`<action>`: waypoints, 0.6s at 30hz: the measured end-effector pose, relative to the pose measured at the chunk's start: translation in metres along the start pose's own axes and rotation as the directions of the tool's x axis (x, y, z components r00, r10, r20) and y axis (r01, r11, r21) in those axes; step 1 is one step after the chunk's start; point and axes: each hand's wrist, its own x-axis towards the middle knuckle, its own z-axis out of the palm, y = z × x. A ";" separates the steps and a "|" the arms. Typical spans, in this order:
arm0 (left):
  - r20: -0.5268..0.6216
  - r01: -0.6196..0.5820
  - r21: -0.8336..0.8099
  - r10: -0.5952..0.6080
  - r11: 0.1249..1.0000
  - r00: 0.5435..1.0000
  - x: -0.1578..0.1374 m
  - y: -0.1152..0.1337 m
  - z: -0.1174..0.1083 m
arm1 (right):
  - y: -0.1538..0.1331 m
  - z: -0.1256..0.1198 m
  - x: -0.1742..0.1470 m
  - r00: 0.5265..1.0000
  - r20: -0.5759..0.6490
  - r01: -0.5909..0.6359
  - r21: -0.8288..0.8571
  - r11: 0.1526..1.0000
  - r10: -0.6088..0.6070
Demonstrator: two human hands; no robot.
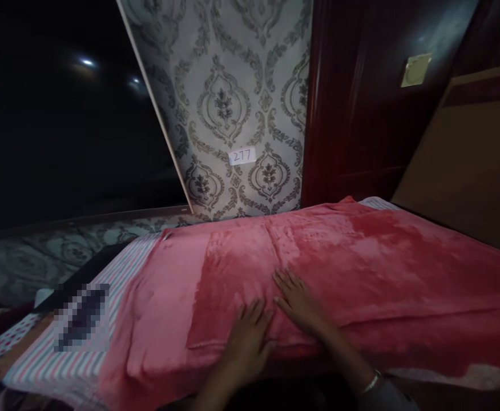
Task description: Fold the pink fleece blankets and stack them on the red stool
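Observation:
A plush pink-red blanket (353,262) lies spread over a striped sheet (134,262), with a folded section of deeper red in its middle. My left hand (250,334) rests on the near part of that folded section, palm down and fingers out. Just to the right and a little farther off, my right hand (299,299) lies flat on the same blanket, fingers spread. Neither hand grips the cloth. A pale band circles my right wrist.
A large dark screen (70,125) stands at the left. Behind the blanket is a patterned wall (224,103) bearing a paper label (242,156) reading 277. A dark red door (353,114) and brown board (472,148) are at right. A pixelated patch covers part of the sheet.

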 end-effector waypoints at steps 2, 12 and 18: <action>0.040 -0.060 -0.165 0.068 0.985 0.997 0.001 -0.014 -0.023 | 0.001 0.001 0.000 1.000 0.023 -0.007 -0.021 1.000 0.007; -0.193 0.464 0.110 -0.439 0.879 0.878 0.118 -0.115 -0.112 | -0.004 -0.002 0.001 0.998 0.054 -0.029 -0.041 0.999 0.031; -0.162 0.487 0.228 -0.461 0.843 0.873 0.137 -0.137 -0.082 | 0.009 0.010 -0.001 1.000 0.021 0.018 0.032 0.999 -0.019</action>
